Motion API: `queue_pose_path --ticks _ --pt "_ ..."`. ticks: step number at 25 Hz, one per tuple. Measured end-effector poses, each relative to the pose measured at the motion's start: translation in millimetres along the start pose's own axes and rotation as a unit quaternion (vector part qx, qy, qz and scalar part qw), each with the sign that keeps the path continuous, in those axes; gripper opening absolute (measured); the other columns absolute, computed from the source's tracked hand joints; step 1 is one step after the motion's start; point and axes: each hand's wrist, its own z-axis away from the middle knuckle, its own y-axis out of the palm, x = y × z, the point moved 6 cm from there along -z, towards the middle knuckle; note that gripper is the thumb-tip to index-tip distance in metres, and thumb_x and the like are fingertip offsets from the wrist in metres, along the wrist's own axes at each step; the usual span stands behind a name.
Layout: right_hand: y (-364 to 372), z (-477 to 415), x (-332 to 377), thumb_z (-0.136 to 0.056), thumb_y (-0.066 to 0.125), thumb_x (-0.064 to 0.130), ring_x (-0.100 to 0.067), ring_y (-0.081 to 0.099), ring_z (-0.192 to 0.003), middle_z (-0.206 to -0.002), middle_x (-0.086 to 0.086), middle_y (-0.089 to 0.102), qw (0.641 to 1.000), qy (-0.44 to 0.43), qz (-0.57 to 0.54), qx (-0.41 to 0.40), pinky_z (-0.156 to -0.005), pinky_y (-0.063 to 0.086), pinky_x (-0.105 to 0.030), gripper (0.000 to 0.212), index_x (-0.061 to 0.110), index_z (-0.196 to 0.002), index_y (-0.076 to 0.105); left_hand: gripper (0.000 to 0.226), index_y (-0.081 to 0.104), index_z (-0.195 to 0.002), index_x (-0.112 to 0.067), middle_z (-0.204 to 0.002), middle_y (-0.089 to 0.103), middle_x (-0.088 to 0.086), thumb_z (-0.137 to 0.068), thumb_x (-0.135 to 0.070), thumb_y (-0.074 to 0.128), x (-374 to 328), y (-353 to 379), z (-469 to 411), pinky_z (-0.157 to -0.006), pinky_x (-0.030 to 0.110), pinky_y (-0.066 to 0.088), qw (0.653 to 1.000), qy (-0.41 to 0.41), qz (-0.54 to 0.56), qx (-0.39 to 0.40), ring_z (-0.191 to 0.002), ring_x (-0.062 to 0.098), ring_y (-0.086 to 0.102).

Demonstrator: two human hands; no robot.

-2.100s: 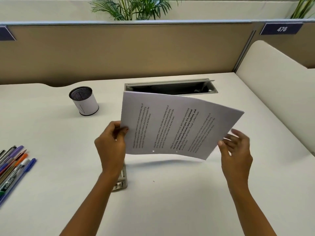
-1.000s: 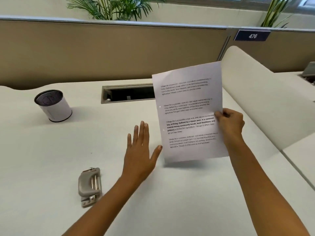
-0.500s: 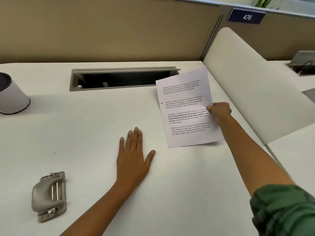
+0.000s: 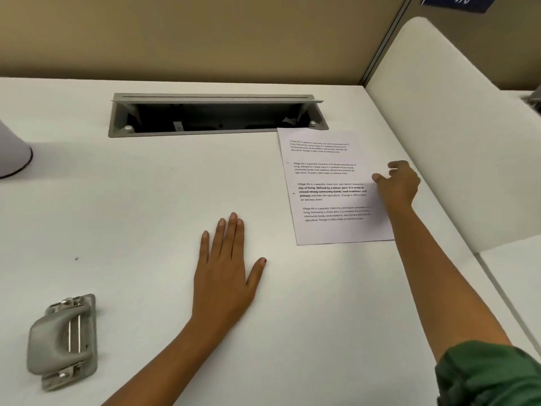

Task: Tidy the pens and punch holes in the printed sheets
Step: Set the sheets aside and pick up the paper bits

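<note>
SHEET: printed sheet (image 4: 330,186) flat on desk (image 4: 146,215), 2 o'clock from left hand (image 4: 225,268) | HANDS: left flat, fingers straight; right hand (image 4: 401,183) loosely curled at 3 o'clock edge, pinching or not cannot tell | HANDLING: likely light, floppy, easily creased or slid; best pinched at an edge | hole punch (image 4: 63,341) at 8 o'clock

Brightness: the desk (image 4: 146,215) was brightly and evenly lit.
Light: soft, falling from above.
Shadows: a faint grey patch lay on the sheet (image 4: 322,230) under the right hand (image 4: 399,183); a soft one sat beside the hole punch (image 4: 63,341); the cable slot (image 4: 216,118) was dark inside.
Glare: mild shine on the hole punch's metal bars.
Sharpness: the print was soft and only partly readable; the right hand's fingers were smeared.
Edges: wide-angle bending curved the partition (image 4: 205,39).
</note>
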Motion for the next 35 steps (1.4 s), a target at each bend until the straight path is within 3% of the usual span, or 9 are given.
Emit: queue_pose_path --ticks 2,5,7,12,21,27,30,33,35 --pt "6.7 22.1 3.5 -0.089 0.064 0.023 -0.033 0.045 -0.126 -0.134 -0.017 0.051 0.997 -0.072 0.016 -0.022 -0.101 0.037 -0.038 0.049 0.008 -0.133 0.049 0.073 0.011 -0.152 -0.010 -0.162 0.008 0.003 -0.095 -0.053 0.024 0.4 -0.7 0.6 -0.121 0.042 0.007 1.000 0.000 -0.001 -0.001 -0.149 0.017 0.003" --pt "37.0 58.7 3.3 -0.095 0.053 0.037 -0.030 0.021 -0.144 -0.155 -0.010 0.029 0.984 -0.166 0.043 0.044 -0.118 0.017 -0.040 0.060 0.017 -0.147 0.033 0.072 0.013 -0.152 -0.010 -0.162 0.009 0.003 -0.095 -0.052 0.025 0.3 -1.1 1.2 -0.121 0.042 0.007 1.000 0.002 0.001 -0.001 -0.149 0.018 0.004" --pt "49.3 67.3 -1.6 -0.098 0.043 0.043 -0.028 0.012 -0.148 -0.159 -0.005 0.021 0.970 -0.207 0.110 0.070 -0.121 0.008 -0.043 0.057 0.023 -0.149 0.029 0.072 0.013 -0.152 -0.010 -0.162 0.009 0.003 -0.095 -0.052 0.025 0.6 -0.9 1.5 -0.121 0.042 0.007 1.000 0.003 0.001 -0.002 -0.149 0.018 0.004" --pt "46.4 61.5 -9.8 -0.098 0.039 0.045 -0.024 0.018 -0.148 -0.158 -0.001 0.028 0.956 -0.247 0.145 0.059 -0.121 0.008 -0.044 0.051 0.028 -0.146 0.037 0.072 0.014 -0.152 -0.010 -0.161 0.010 0.003 -0.095 -0.052 0.024 1.1 -1.1 0.1 -0.121 0.043 0.008 1.000 0.001 0.004 -0.002 -0.149 0.018 0.006" --pt "42.6 53.6 -10.2 -0.097 0.041 0.046 -0.025 0.017 -0.148 -0.157 0.000 0.029 0.959 -0.237 0.144 0.055 -0.120 0.007 -0.047 0.050 0.028 -0.145 0.039 0.072 0.014 -0.152 -0.010 -0.161 0.011 0.003 -0.095 -0.052 0.025 1.9 0.1 -0.1 -0.120 0.043 0.009 1.000 -0.004 0.014 -0.001 -0.149 0.018 0.007" --pt "21.6 87.0 12.0 -0.096 0.053 0.028 -0.029 0.021 -0.146 -0.152 -0.010 0.038 0.961 -0.278 -0.006 0.013 -0.121 0.010 -0.044 0.048 0.010 -0.140 0.045 0.069 0.009 -0.153 -0.012 -0.162 0.003 0.000 -0.098 -0.049 0.030 -0.2 -6.6 -1.2 -0.121 0.039 -0.001 0.999 0.001 0.047 0.022 -0.149 0.016 -0.002" --pt "15.1 128.4 31.8 -0.094 0.057 0.020 -0.030 0.027 -0.144 -0.147 -0.012 0.045 0.946 -0.320 -0.051 -0.002 -0.121 0.014 -0.043 0.043 0.004 -0.134 0.051 0.060 0.014 -0.152 -0.017 -0.161 0.006 -0.007 -0.100 -0.039 0.036 6.3 -16.9 2.7 -0.120 0.028 -0.007 0.982 -0.012 0.182 0.038 -0.147 0.005 -0.002" --pt "13.7 176.9 51.8 -0.093 0.058 0.017 -0.026 0.028 -0.144 -0.147 -0.010 0.045 0.933 -0.351 -0.080 0.014 -0.120 0.018 -0.044 0.042 0.005 -0.133 0.052 0.050 0.030 -0.148 -0.022 -0.155 0.025 -0.012 -0.100 -0.032 0.040 19.5 -43.1 19.9 -0.120 0.026 0.011 0.959 -0.057 0.278 0.006 -0.144 0.003 0.018" --pt "13.3 212.4 63.7 -0.094 0.057 0.017 -0.023 0.028 -0.145 -0.148 -0.007 0.044 0.924 -0.370 -0.096 0.033 -0.120 0.019 -0.042 0.042 0.006 -0.133 0.051 0.039 0.046 -0.137 -0.023 -0.141 0.046 -0.013 -0.098 -0.027 0.046 32.0 -68.0 35.0 -0.110 0.023 0.031 0.953 -0.075 0.287 -0.057 -0.131 0.004 0.041"
